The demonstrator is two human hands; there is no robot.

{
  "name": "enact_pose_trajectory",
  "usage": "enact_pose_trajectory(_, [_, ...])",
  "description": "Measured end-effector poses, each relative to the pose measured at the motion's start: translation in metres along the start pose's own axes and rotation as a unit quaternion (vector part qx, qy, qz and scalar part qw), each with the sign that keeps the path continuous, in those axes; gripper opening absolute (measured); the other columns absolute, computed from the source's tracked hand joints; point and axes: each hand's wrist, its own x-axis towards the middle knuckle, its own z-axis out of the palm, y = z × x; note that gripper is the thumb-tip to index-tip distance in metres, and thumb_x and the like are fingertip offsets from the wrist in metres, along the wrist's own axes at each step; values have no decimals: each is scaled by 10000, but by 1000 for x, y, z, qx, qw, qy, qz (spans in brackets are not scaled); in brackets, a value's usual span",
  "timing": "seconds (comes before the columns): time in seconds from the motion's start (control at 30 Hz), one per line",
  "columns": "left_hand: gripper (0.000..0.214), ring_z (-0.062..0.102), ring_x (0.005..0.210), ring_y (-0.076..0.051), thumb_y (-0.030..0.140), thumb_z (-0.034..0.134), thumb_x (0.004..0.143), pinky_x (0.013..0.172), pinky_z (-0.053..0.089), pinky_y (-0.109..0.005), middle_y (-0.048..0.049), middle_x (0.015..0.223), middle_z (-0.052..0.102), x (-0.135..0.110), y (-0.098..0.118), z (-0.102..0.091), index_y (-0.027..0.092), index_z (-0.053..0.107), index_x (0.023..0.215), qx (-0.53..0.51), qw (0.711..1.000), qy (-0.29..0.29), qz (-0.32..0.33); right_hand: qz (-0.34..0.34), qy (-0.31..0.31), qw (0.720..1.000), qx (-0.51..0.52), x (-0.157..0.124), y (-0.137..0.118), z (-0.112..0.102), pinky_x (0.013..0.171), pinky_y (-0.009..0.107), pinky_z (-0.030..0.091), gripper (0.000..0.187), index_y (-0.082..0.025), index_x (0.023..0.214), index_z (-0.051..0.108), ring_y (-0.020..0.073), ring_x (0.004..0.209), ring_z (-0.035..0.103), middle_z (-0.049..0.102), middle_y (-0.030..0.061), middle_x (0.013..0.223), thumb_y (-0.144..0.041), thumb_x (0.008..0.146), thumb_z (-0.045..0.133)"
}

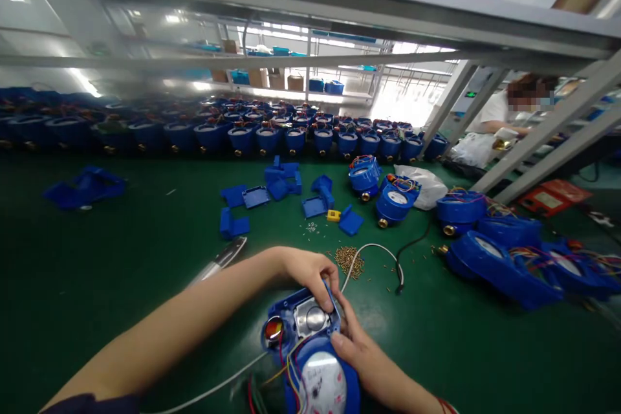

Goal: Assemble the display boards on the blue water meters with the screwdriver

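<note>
Gripping one blue water meter (315, 349) from both sides, the hands work at the bottom centre of the green mat (121, 259). The left hand (310, 272) is curled over the top edge of the meter's open compartment, fingertips on the rim. The right hand (356, 343) wraps half-closed round the right flank, thumb on the housing. The meter lies directly under and between them, dial nearest the person. Beyond lie one heap of brass screws (347, 260), one yellow piece (333, 215), two standing meters (363, 174) and roughly seven loose blue covers (255, 196); the back rows (266, 136) hold too many to count
</note>
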Motion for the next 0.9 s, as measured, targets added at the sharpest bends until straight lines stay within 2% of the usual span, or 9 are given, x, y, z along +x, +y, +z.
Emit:
enact_pose_trajectory(0.13, [437, 623, 797, -177, 316, 795, 634, 735, 494, -313, -38, 881, 672, -15, 16, 7, 164, 622, 1006, 7, 992, 114, 54, 20, 98, 989, 105, -8, 9, 8, 1016, 430, 352, 987, -203, 1418, 37, 290, 1222, 483, 516, 160, 1307, -537, 743, 675])
enact_pose_trajectory(0.23, [349, 581, 963, -192, 477, 500, 858, 873, 435, -326, -58, 1018, 638, -59, 14, 17, 189, 603, 1025, -18, 952, 293, 90, 44, 129, 980, 145, -14, 4, 13, 969, 433, 398, 847, -235, 1379, 165, 296, 1172, 528, 537, 134, 1289, -481, 755, 683])
enact_pose_trajectory(0.33, [372, 575, 974, -226, 461, 361, 916, 898, 417, -385, -83, 1008, 625, -105, -14, 40, 177, 584, 1003, -56, 905, 418, 52, 57, 137, 977, 155, -16, -2, 15, 942, 432, 421, 827, -252, 1360, 190, 297, 1152, 543, 548, 124, 1275, -478, 746, 695])
enact_pose_trajectory(0.43, [321, 585, 1006, -265, 396, 393, 906, 892, 441, -430, -108, 1062, 631, -128, -57, 81, 179, 580, 1051, -129, 905, 405, 24, 80, 141, 977, 136, -17, -4, 14, 913, 430, 440, 847, -258, 1351, 197, 302, 1134, 553, 571, 123, 1240, -513, 724, 706])
enact_pose_trajectory(0.5, [352, 516, 1152, -287, 342, 509, 853, 997, 379, -445, -116, 1232, 571, -127, -81, 109, 194, 527, 1171, -268, 903, 329, 71, 88, 143, 978, 125, -16, -4, 13, 904, 427, 445, 837, -262, 1345, 206, 300, 1107, 570, 578, 120, 1225, -527, 724, 700])
enact_pose_trajectory(0.57, [474, 440, 1247, -268, 310, 596, 817, 1068, 306, -420, -95, 1340, 498, -119, -94, 131, 233, 458, 1263, -318, 882, 336, 88, 84, 143, 978, 125, -16, -5, 13, 907, 425, 443, 817, -262, 1343, 208, 292, 1077, 588, 575, 118, 1227, -520, 736, 691])
enact_pose_trajectory(0.67, [552, 473, 1215, -266, 304, 650, 794, 1048, 328, -416, -102, 1317, 518, -106, -94, 144, 237, 427, 1295, -322, 867, 368, 96, 83, 142, 978, 127, -18, -5, 13, 914, 434, 442, 801, -268, 1358, 186, 289, 1084, 584, 574, 115, 1223, -495, 764, 673])
enact_pose_trajectory(0.77, [398, 590, 1025, -278, 297, 671, 776, 910, 436, -418, -121, 1127, 624, -109, -83, 142, 174, 540, 1131, -334, 868, 351, 105, 90, 137, 980, 109, -20, -3, 8, 924, 455, 439, 768, -275, 1371, 196, 299, 1135, 547, 563, 115, 1232, -501, 787, 642])
enact_pose_trajectory(0.9, [441, 645, 866, -252, 288, 718, 726, 778, 504, -387, -81, 991, 666, -133, -63, 134, 212, 510, 1108, -389, 793, 459, 93, 45, 171, 984, -6, -20, 2, -7, 1017, 465, 362, 631, -238, 1321, 356, 307, 1222, 458, 492, 130, 1312, -556, 818, 564])
